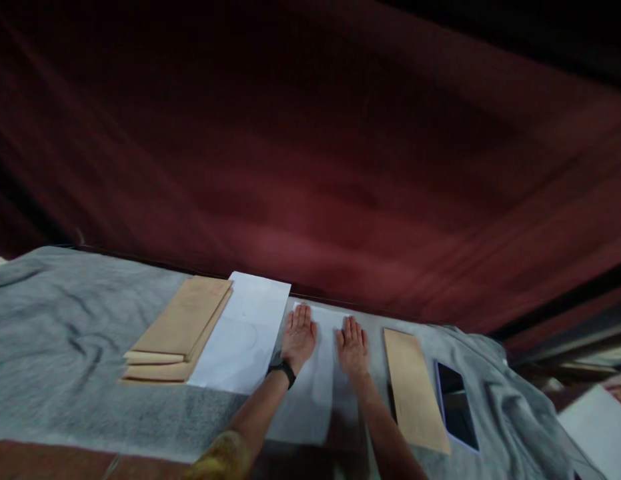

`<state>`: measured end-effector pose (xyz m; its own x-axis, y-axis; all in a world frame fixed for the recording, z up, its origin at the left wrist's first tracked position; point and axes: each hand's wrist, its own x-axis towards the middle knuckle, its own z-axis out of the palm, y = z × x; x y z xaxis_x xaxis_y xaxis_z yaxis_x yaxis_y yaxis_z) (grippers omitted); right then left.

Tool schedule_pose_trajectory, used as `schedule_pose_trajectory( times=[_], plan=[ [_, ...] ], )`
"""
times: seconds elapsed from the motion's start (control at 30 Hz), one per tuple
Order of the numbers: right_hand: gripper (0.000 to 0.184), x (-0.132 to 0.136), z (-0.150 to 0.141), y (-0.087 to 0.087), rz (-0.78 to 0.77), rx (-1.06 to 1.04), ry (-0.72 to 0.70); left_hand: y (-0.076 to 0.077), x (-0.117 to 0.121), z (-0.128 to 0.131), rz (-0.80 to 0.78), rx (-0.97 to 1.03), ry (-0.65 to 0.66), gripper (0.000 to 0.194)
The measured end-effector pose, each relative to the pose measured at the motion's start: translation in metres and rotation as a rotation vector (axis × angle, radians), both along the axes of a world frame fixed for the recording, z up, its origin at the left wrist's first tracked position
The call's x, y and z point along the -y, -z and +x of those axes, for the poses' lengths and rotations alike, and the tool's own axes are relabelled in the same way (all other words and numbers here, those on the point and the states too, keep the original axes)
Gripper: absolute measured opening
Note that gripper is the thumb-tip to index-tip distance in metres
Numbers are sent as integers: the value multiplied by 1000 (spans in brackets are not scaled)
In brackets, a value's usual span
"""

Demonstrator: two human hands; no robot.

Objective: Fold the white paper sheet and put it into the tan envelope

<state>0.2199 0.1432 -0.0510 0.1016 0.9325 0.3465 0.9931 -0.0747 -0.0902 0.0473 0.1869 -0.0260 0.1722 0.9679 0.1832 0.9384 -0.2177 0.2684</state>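
A white sheet of paper (317,393) lies lengthwise in front of me. My left hand (299,339) rests palm down near its far left edge, fingers stretched out flat, with a dark band on the wrist. On the far right edge of that sheet lies my right hand (353,348), also flat with fingers extended. Neither hand grips anything. Just left of my left hand are white papers (245,333), partly beneath a stack of brown envelopes (185,320). A single brown envelope (415,393) lies to the right of my right hand.
A grey cloth (55,327), wrinkled at both ends, covers the work surface. Beyond the single envelope lies a phone (456,403) with a dark screen. A dark red curtain-like backdrop (310,200) rises behind the far edge. Something white and flat (600,427) shows at lower right.
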Motion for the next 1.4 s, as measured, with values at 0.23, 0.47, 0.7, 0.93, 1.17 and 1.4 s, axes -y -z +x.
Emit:
schedule_pose_trajectory(
  times=[0.23,0.47,0.7,0.93,1.17,1.4],
  plan=[
    [61,26,16,-13,27,-149,92,-15,11,-3,51,-14,-13,58],
    [53,101,-41,-6,78,-232,-190,0,106,-11,146,-53,217,57],
    [52,151,-41,-17,-10,-134,-127,3,169,-59,167,-84,205,56],
    [55,174,-10,-17,-27,-133,-69,7,194,-84,172,-157,216,57],
    [53,191,-5,-14,8,-135,-59,-4,194,-91,23,-332,347,50],
    [50,198,-3,-15,29,-163,-93,-43,192,-81,-92,-575,436,70]
  ],
)
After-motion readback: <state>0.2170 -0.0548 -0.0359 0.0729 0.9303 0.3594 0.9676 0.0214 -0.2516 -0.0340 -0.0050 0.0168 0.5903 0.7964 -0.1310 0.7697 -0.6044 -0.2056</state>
